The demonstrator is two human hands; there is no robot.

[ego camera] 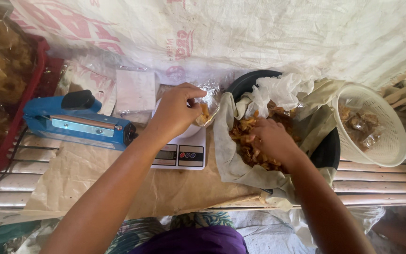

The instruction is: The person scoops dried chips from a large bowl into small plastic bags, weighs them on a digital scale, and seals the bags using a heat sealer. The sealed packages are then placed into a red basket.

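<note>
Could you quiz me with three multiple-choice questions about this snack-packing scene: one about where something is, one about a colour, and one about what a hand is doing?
1. Where is the white colander?
A. Right of the black basin
B. On the scale
C. Left of the sealer

2. What colour is the sealer?
A. Green
B. Blue
C. Yellow

3. What is the left hand doing?
A. Resting flat on the paper
B. Pressing the sealer
C. Holding a clear bag open over the scale

Answers:
1. A: the colander sits at the far right, beside the black basin.
2. B: its body is blue with a black knob.
3. C: its fingers grip the clear bag above the scale, while the right hand lies in the chips.
</note>
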